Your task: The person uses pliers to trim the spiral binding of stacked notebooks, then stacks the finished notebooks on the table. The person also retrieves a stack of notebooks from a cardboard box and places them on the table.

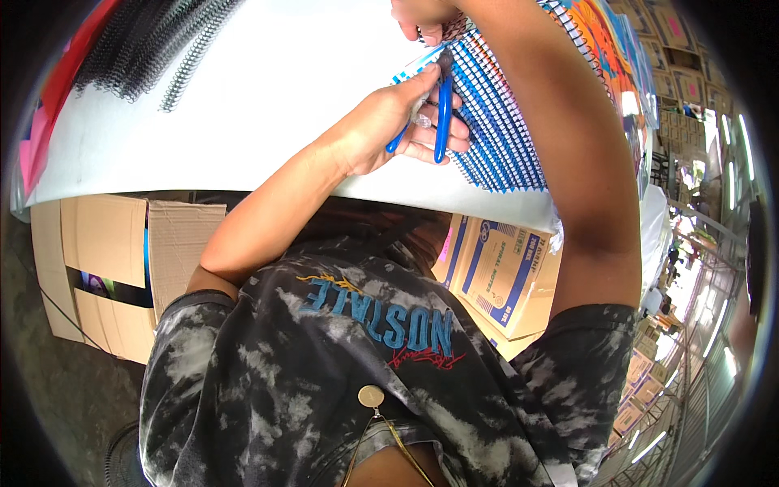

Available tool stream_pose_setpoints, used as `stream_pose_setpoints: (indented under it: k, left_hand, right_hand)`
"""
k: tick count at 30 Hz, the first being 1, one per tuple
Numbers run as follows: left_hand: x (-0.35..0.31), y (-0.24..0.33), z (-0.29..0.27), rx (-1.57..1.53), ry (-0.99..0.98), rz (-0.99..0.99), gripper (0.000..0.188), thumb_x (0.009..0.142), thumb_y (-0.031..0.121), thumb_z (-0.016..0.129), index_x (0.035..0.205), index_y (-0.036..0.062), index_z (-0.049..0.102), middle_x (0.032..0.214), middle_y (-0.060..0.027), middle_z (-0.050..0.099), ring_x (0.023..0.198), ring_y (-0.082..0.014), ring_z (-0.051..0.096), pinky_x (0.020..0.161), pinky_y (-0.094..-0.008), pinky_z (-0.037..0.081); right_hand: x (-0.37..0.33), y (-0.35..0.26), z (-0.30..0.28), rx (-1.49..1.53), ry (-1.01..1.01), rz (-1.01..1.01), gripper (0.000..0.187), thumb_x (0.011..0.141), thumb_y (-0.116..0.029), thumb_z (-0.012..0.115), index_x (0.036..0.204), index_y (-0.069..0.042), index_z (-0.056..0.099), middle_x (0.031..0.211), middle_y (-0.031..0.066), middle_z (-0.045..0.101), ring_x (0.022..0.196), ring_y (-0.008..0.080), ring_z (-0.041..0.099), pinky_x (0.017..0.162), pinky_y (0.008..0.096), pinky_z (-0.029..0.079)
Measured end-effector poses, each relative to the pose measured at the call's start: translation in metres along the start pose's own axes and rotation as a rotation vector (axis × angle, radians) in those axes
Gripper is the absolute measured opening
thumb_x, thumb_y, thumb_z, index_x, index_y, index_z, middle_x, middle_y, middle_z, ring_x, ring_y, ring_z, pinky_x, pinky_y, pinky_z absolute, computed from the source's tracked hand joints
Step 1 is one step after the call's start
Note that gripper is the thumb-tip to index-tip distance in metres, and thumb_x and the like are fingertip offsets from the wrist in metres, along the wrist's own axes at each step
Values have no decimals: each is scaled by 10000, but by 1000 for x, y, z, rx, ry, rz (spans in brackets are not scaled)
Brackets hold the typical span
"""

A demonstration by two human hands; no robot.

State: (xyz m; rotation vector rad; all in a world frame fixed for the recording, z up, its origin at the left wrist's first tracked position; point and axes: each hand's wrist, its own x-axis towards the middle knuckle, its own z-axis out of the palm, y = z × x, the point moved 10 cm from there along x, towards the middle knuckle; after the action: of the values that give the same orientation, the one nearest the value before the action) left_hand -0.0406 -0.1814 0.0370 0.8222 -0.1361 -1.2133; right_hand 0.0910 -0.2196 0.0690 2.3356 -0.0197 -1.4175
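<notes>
Blue-handled pliers rest in my left hand, the thumb lying along one side and the fingers partly spread behind the handles. Their dark jaws point away from me, beside the corner of a blue-and-white printed notebook edge. At the far edge of the view my right hand has its fingers curled down next to that corner; what they grip is hidden. Under and beside both hands lies a fanned row of spiral-bound notebooks with blue edges and coil bindings. My right forearm crosses over part of them.
Loose black spiral coils lie at the far left of the white table. More colourful notebooks are stacked at the right. Cardboard boxes stand below the table edge, an open one left and a printed one right.
</notes>
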Motion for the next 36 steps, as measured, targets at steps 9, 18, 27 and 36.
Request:
stream_pose_setpoints:
  k: [9,18,27,36]
  left_hand:
    - [-9,-2,5,89,-19,-21,564,969,514,295,1146,24,510,898,-146,627,912,-288,661,697,-349,554]
    - [-6,3,3,86,-72,27,519,975,505,287,1083,49,509,815,-96,588,716,-205,619,627,-326,527]
    - [6,16,5,145,-23,60,566,972,520,268,1138,34,505,927,-150,629,877,-273,659,681,-337,541]
    - [-8,17,13,108,-55,63,569,975,511,264,1136,29,520,925,-140,628,884,-258,654,727,-349,538]
  right_hand:
    - [-4,3,-2,1,34,0,207,656,-122,678,832,-15,703,858,136,685,738,251,632,685,386,495]
    - [-12,6,-4,-7,60,25,186,645,-90,654,807,-13,704,852,142,684,735,250,634,684,382,495]
    - [-19,8,-5,-16,63,39,199,654,-106,633,815,-16,705,867,150,683,758,256,639,692,380,494]
    - [-29,12,-15,-27,93,31,219,664,-130,634,841,-20,703,877,153,681,775,264,639,699,381,494]
